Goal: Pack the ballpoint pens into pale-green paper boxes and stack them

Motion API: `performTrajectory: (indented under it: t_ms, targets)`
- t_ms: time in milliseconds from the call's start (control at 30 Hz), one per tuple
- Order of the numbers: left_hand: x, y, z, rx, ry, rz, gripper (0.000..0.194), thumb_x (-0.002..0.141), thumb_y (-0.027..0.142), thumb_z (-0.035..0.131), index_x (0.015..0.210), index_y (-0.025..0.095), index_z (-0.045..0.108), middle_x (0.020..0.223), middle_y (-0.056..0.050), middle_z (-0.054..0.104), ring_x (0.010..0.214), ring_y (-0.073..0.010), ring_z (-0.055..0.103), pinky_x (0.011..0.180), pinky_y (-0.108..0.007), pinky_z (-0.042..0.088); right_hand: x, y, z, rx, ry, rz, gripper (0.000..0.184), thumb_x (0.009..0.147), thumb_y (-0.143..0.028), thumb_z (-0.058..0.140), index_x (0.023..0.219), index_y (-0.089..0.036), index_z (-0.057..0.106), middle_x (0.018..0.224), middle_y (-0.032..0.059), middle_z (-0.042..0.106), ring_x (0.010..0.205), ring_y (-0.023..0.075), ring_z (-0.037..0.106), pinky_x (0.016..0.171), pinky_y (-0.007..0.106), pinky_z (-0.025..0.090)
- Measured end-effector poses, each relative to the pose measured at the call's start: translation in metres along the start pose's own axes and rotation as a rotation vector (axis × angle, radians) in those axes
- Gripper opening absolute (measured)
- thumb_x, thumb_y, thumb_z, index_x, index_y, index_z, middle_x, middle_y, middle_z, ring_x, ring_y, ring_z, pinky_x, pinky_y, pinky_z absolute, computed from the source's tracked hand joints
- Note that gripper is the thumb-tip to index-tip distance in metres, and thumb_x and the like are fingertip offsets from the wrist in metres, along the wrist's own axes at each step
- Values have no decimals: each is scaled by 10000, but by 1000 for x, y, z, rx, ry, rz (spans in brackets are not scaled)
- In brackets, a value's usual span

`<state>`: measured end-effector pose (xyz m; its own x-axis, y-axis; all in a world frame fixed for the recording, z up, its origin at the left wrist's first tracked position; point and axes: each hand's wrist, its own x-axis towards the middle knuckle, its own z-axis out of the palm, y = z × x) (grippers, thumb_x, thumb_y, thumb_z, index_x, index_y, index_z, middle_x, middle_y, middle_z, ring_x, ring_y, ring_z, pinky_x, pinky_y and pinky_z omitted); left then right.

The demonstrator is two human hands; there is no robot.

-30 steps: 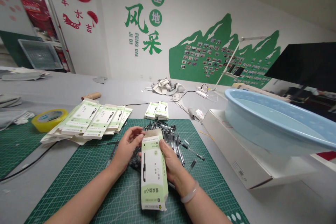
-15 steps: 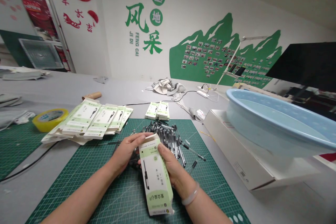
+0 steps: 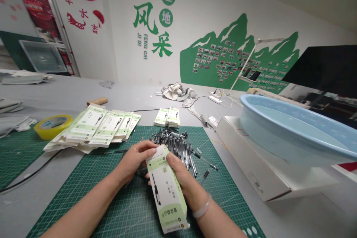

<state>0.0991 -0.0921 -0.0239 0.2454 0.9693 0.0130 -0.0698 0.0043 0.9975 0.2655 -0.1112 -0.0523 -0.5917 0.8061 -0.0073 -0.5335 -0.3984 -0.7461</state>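
A white and light-green pen box (image 3: pixel 167 189) with a printed pen on it is held over the green cutting mat (image 3: pixel 111 193). My right hand (image 3: pixel 181 173) wraps round its right side, thumb on the front face. At the box's far end, my left hand (image 3: pixel 139 158) presses with its thumb near the top edge; its other fingers are partly hidden behind the box. Just beyond both hands lies a heap of black pens (image 3: pixel 178 145) with clear barrels, some loose at its right side.
Flattened pen boxes (image 3: pixel 86 124) overlap at left, beside a yellow tape roll (image 3: pixel 52 126). Two small stacks of pen boxes (image 3: pixel 167 117) stand behind the pens. A blue basin (image 3: pixel 292 134) sits on a white carton (image 3: pixel 264 171) at right. Cloth scraps (image 3: pixel 177 92) lie farther back.
The held box has swung slightly, its near end shifting down and to the right. My left hand has moved a little left at its far end, still touching it.
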Motion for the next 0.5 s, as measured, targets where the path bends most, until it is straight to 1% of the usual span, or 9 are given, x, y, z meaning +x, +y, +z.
performTrajectory:
  t_ms: [100,233,333,433,500]
  targets:
    - [-2,2,-1,14,-30,25,207,742,361,649,829,174,638,726,8,578,582,-103,461,444,-180,311,-1,-4,7,-14,-21,37,698,747,-565,636,1281,-182,400,999,132,673,758,239,689,641,366,544]
    - [-3,5,-3,5,-66,25,193,727,338,648,773,171,562,884,-23,643,604,-108,503,446,-176,325,-3,-8,14,-7,-41,61,748,733,-573,647,1323,-202,373,979,119,679,714,221,686,625,352,541]
    - [-5,7,-3,33,-72,41,186,750,345,619,782,166,582,973,-54,663,640,-125,533,459,-190,341,-2,-7,13,16,-23,68,723,754,-574,624,1317,-185,389,997,133,677,703,216,686,621,346,541]
    - [-5,8,-1,114,-59,102,228,799,366,569,864,168,663,1007,-78,676,738,-166,574,555,-235,414,0,-5,7,62,39,64,686,756,-585,611,1261,-149,449,969,135,682,704,222,687,600,336,544]
    - [-5,7,1,154,-61,144,264,816,363,554,945,181,695,1053,-86,674,860,-206,594,714,-295,465,1,-4,4,87,90,50,681,754,-591,611,1247,-146,460,917,119,692,671,218,684,567,326,541]
